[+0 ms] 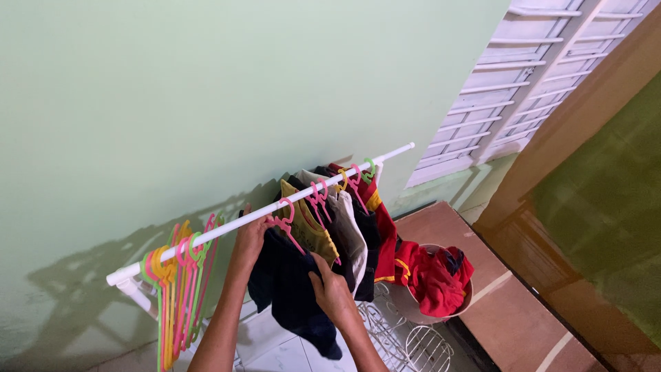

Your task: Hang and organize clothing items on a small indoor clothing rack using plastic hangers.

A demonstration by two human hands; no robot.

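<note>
Left hand: fingers curled at the white rail, at the hook of a pink hanger; whether they grip the rail or the hook cannot be told. Right hand: fingers pinched closed on the dark navy garment, at its right edge. That garment hangs from the pink hanger on the rail, draped down between the two forearms.

Just to the right on the same rail hang a mustard-yellow garment, a pale grey garment, a black one and a red garment with yellow trim, each on a coloured hanger. At the rail's left end, a bunch of empty hangers in pink, green and orange. Behind the rail stands a pale green wall. To the right, a round basket holds red clothing; it sits on a white wire rack beside the tiled floor.
</note>
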